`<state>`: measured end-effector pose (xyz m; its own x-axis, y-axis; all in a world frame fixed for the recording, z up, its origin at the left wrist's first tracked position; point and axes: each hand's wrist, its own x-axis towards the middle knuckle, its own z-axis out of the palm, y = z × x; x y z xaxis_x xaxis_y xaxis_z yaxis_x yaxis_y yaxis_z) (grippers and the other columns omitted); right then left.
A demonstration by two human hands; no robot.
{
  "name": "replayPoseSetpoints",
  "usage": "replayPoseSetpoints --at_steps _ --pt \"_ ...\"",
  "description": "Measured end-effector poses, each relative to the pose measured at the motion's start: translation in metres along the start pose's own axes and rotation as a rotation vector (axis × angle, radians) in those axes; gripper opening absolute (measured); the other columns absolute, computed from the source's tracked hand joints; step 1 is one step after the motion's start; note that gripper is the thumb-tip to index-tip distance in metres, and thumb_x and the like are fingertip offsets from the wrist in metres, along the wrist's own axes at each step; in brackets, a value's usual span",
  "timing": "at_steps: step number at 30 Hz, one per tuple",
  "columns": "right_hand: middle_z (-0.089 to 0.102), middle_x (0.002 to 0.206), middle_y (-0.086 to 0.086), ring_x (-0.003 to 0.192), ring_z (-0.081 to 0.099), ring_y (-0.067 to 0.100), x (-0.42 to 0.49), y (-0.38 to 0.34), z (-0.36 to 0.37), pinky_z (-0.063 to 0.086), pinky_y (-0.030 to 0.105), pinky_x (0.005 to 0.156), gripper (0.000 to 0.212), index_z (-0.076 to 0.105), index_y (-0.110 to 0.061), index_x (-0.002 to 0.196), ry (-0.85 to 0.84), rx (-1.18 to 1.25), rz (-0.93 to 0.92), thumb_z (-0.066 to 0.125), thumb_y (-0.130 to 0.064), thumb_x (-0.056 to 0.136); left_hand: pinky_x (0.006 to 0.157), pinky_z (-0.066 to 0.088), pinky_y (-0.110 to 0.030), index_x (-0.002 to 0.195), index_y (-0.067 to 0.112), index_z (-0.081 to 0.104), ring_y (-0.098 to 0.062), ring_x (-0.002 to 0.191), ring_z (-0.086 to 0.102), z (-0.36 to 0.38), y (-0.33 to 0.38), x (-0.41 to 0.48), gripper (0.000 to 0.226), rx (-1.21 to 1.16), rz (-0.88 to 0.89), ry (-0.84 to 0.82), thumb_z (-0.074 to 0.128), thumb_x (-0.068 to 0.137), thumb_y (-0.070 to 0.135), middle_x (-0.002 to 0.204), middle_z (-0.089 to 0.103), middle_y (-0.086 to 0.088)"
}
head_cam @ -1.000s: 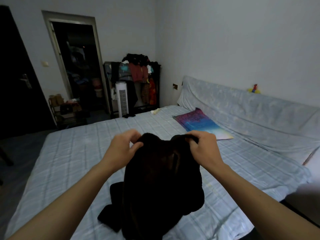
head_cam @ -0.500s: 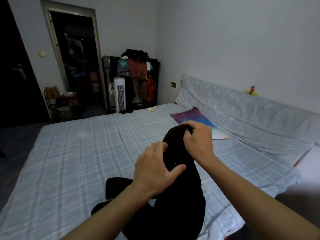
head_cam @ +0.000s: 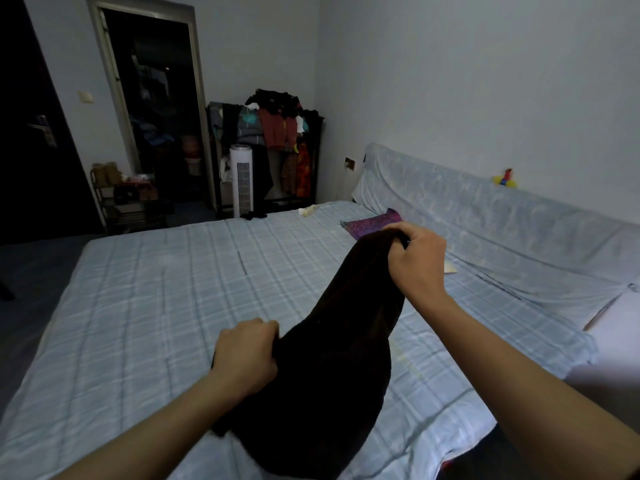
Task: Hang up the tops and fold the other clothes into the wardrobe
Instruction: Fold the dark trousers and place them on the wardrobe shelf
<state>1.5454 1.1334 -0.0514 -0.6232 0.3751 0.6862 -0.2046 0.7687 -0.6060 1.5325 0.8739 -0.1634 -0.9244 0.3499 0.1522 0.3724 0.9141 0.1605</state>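
A black garment [head_cam: 332, 368] hangs between my hands above the bed [head_cam: 145, 313]. My right hand [head_cam: 417, 265] grips its upper end, raised over the bed's right half. Lower and nearer, my left hand [head_cam: 247, 355] grips the garment's left edge, so the cloth stretches on a slant. Its bottom part rests crumpled on the checked sheet. An open clothes rack [head_cam: 270, 150] full of hung tops stands in the far corner beyond the bed.
A purple and blue cloth [head_cam: 367, 225] lies on the bed behind my right hand. A white tower fan [head_cam: 241, 181] stands before the rack. A covered headboard [head_cam: 502, 216] runs along the right. A dark doorway [head_cam: 156, 109] and a shoe shelf [head_cam: 128, 199] are at the far left.
My left hand has slid down the garment's edge toward me and lower. My right hand has kept hold of the top and moved right, stretching the cloth out.
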Motion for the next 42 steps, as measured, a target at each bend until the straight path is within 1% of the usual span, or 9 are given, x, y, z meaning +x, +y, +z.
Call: replayPoseSetpoints --at_steps 7,13,16,22,26,29,33,37,42 --pt "0.072 0.088 -0.006 0.089 0.067 0.012 0.011 0.014 -0.007 0.055 0.034 0.092 0.038 0.078 -0.017 0.091 -0.118 0.002 0.047 0.052 0.009 0.079 0.058 0.042 -0.029 0.084 0.026 0.065 -0.027 0.08 0.065 -0.066 -0.058 0.029 0.013 -0.084 -0.103 0.137 0.059 0.078 0.016 0.083 0.068 -0.003" --pt "0.074 0.102 -0.007 0.099 0.068 0.007 0.029 0.006 -0.007 0.054 0.037 0.098 0.041 0.077 -0.019 0.102 -0.292 0.171 0.149 0.05 0.009 0.089 0.074 0.055 -0.04 0.096 0.026 0.075 -0.031 0.087 0.066 -0.142 -0.076 0.052 0.023 -0.131 -0.069 0.367 0.061 0.085 0.012 0.092 0.073 -0.005" --pt "0.074 0.106 -0.007 0.105 0.067 0.009 0.035 -0.006 -0.007 0.053 0.038 0.1 0.049 0.077 -0.026 0.102 -0.402 0.34 0.203 0.044 0.009 0.092 0.076 0.052 -0.033 0.096 0.025 0.076 -0.023 0.085 0.067 -0.17 -0.083 0.061 0.021 -0.207 -0.044 0.425 0.063 0.089 0.011 0.091 0.074 0.0" --pt "0.074 0.113 -0.003 0.109 0.068 0.017 0.027 -0.018 -0.009 0.055 0.025 0.089 0.055 0.074 -0.02 0.111 -0.758 0.605 0.173 0.038 0.016 0.089 0.082 0.051 -0.029 0.094 0.024 0.078 -0.013 0.088 0.065 -0.191 -0.093 0.063 0.021 -0.341 -0.073 0.446 0.065 0.091 0.007 0.088 0.071 0.006" --pt "0.074 0.108 0.0 0.102 0.07 0.015 0.012 -0.011 -0.004 0.054 0.024 0.087 0.037 0.073 -0.02 0.11 -0.886 0.547 0.131 0.053 0.005 0.094 0.082 0.05 -0.027 0.097 0.021 0.079 -0.014 0.09 0.065 -0.188 -0.098 0.062 0.023 -0.379 -0.11 0.431 0.065 0.092 0.004 0.094 0.073 0.001" --pt "0.075 0.097 -0.004 0.092 0.07 0.008 0.007 -0.009 0.002 0.054 0.02 0.083 0.021 0.075 -0.021 0.104 -0.894 0.282 -0.006 0.075 -0.012 0.086 0.088 0.052 -0.028 0.098 0.019 0.079 -0.016 0.094 0.066 -0.182 -0.095 0.061 0.022 -0.377 -0.097 0.425 0.065 0.091 0.003 0.098 0.074 0.0" --pt "0.072 0.073 -0.002 0.062 0.059 0.004 0.004 -0.008 0.01 0.046 0.022 0.063 0.011 0.074 -0.018 0.08 -0.8 -0.026 -0.212 0.073 -0.008 0.083 0.093 0.054 -0.035 0.1 0.016 0.078 -0.018 0.099 0.067 -0.173 -0.089 0.06 0.021 -0.378 -0.04 0.408 0.065 0.091 0.002 0.103 0.074 -0.002" --pt "0.067 0.084 0.004 0.079 0.06 0.02 -0.016 0.001 0.023 0.046 0.036 0.076 0.009 0.069 -0.01 0.088 -0.593 -0.119 -0.296 0.064 -0.003 0.085 0.087 0.054 -0.031 0.101 0.018 0.077 -0.015 0.095 0.066 -0.165 -0.092 0.057 0.023 -0.401 0.024 0.386 0.063 0.093 0.001 0.1 0.073 0.001" --pt "0.064 0.088 -0.002 0.083 0.061 0.013 -0.028 0.012 0.029 0.049 0.029 0.079 0.026 0.067 -0.012 0.091 -0.423 0.039 -0.348 0.06 0.012 0.082 0.078 0.05 -0.017 0.094 0.025 0.077 -0.001 0.089 0.067 -0.159 -0.105 0.046 0.033 -0.435 0.167 0.218 0.06 0.093 -0.004 0.093 0.072 0.013"
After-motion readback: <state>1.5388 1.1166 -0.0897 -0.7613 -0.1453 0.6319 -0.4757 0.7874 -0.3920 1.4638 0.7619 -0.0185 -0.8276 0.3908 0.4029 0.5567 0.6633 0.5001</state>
